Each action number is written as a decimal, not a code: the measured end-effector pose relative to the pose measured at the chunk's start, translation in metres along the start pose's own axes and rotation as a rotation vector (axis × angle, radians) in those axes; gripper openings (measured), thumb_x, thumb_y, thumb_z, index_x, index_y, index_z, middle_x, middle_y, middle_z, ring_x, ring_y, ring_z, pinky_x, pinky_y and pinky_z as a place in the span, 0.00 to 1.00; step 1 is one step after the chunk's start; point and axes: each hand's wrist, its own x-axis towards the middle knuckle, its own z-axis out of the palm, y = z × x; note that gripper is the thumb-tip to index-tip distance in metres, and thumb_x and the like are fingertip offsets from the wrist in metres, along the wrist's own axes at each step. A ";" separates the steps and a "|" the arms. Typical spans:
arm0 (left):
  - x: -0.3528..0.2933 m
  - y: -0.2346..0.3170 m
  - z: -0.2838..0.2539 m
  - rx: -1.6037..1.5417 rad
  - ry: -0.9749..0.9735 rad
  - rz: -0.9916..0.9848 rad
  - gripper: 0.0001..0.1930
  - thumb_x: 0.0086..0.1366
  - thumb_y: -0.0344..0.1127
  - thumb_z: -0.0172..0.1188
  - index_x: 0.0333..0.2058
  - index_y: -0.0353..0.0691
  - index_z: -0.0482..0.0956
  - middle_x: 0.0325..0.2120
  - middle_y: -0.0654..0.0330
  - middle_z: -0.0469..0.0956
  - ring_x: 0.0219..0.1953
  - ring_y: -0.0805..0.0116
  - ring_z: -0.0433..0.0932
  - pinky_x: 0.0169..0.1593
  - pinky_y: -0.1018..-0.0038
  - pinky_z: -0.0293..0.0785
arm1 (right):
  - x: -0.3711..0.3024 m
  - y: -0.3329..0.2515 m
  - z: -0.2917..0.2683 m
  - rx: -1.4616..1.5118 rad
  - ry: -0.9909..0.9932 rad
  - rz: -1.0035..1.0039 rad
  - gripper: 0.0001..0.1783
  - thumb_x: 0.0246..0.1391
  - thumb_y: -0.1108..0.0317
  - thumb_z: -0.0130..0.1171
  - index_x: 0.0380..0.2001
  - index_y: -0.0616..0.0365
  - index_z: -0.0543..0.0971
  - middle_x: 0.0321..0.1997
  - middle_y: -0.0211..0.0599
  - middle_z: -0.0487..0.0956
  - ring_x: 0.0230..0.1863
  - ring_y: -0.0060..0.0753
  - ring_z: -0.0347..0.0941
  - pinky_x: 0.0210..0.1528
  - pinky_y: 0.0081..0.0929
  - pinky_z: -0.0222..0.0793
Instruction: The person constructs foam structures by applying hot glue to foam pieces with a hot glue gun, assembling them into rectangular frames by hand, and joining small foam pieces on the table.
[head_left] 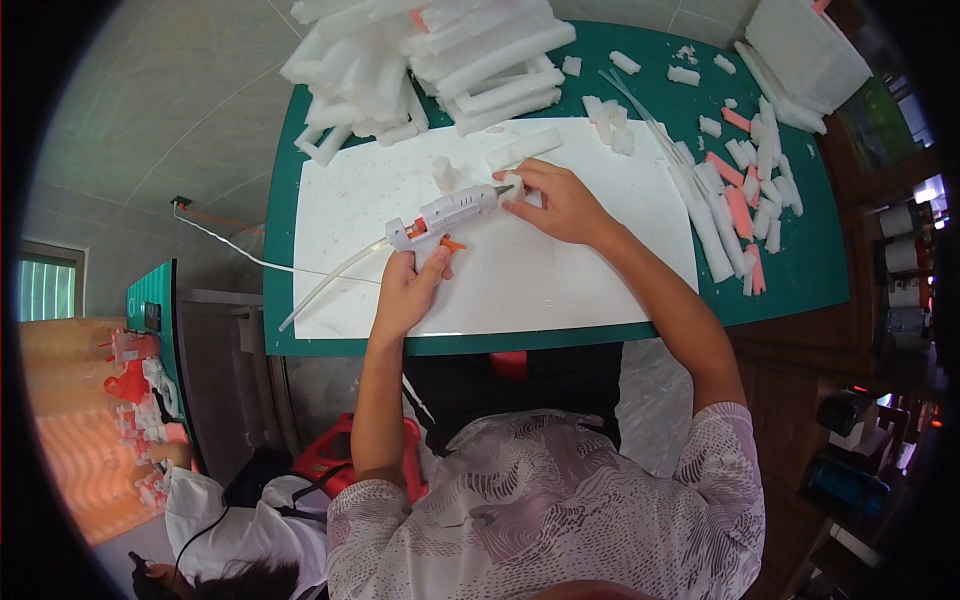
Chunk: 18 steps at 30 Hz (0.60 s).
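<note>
My left hand (410, 288) is closed round the handle of a white hot glue gun (455, 208) with an orange trigger. A long translucent glue stick (335, 283) trails from the gun's back end toward the left. Between the fingers of my right hand (562, 205) is a small white foam piece (513, 188), right at the gun's nozzle; the fingers partly hide it. Just beyond them lie a short white foam strip (523, 148) and a small foam chunk (446, 176). All this is over a white board (560, 300).
A tall pile of white foam strips (500, 65) stands at the far left of the green tabletop (800, 270). Pink and white foam pieces (738, 210) and thin clear sticks (640, 108) lie at right. A cord (240, 250) runs in from the left. Another person (245, 520) is at lower left.
</note>
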 end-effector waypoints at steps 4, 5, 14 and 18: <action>0.001 0.003 -0.003 0.030 -0.017 -0.051 0.14 0.68 0.36 0.54 0.45 0.31 0.75 0.32 0.62 0.77 0.32 0.79 0.71 0.36 0.81 0.66 | 0.001 -0.002 0.000 0.025 0.011 -0.028 0.19 0.53 0.64 0.64 0.49 0.54 0.80 0.35 0.33 0.76 0.29 0.25 0.68 0.26 0.20 0.62; 0.000 0.005 -0.002 0.029 -0.017 -0.052 0.14 0.68 0.36 0.54 0.45 0.31 0.75 0.32 0.62 0.77 0.32 0.79 0.71 0.36 0.81 0.66 | 0.001 -0.003 -0.001 0.025 0.010 -0.027 0.19 0.53 0.64 0.64 0.49 0.54 0.80 0.35 0.33 0.76 0.29 0.25 0.68 0.26 0.20 0.62; 0.002 0.009 -0.002 0.077 -0.005 -0.086 0.13 0.68 0.38 0.54 0.42 0.31 0.75 0.30 0.62 0.77 0.31 0.79 0.70 0.35 0.81 0.66 | 0.000 -0.002 -0.001 0.017 -0.004 -0.009 0.18 0.53 0.65 0.64 0.48 0.56 0.81 0.35 0.33 0.76 0.28 0.24 0.67 0.26 0.20 0.62; 0.002 0.009 0.002 0.037 0.048 -0.028 0.14 0.69 0.42 0.55 0.37 0.33 0.77 0.23 0.66 0.75 0.25 0.82 0.65 0.28 0.81 0.60 | 0.000 0.000 -0.001 0.027 -0.004 -0.025 0.18 0.53 0.65 0.65 0.48 0.56 0.81 0.36 0.33 0.77 0.29 0.25 0.68 0.26 0.20 0.63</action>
